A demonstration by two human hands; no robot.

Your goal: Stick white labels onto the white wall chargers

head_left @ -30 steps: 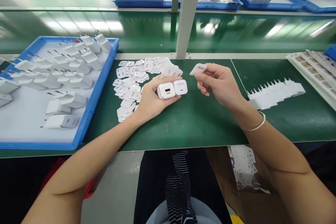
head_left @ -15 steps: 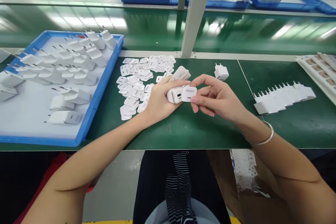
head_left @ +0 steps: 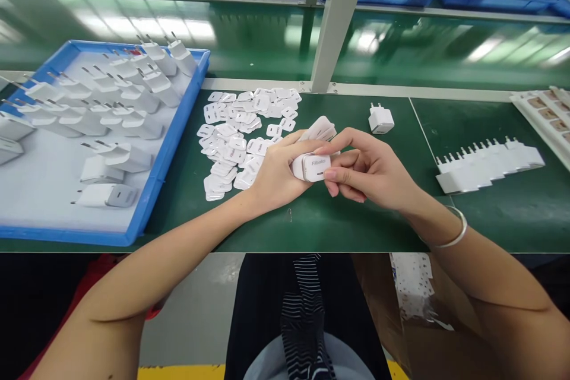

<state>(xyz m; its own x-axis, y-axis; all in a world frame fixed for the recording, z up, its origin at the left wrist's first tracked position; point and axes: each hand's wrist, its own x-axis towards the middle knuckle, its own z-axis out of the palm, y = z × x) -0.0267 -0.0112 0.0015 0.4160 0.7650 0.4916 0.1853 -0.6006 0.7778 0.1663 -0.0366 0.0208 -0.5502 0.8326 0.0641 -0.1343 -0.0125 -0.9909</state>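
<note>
Two bare hands meet over the near part of the green table (head_left: 338, 225), closed together on one white charger (head_left: 313, 167). The left hand (head_left: 276, 175) cups the charger from the left side, and the right hand (head_left: 369, 169) pinches it from the right, a fingertip pressed to the printed face turned toward the camera. A silver bracelet (head_left: 449, 237) sits on the right wrist. Just behind the left hand lies a loose pile of small white labels (head_left: 243, 130). Farther right, a single charger (head_left: 381, 120) stands alone with prongs up, and a row of chargers (head_left: 487, 160) lies well apart. At far left a blue tray (head_left: 173, 130) holds many more chargers.
</note>
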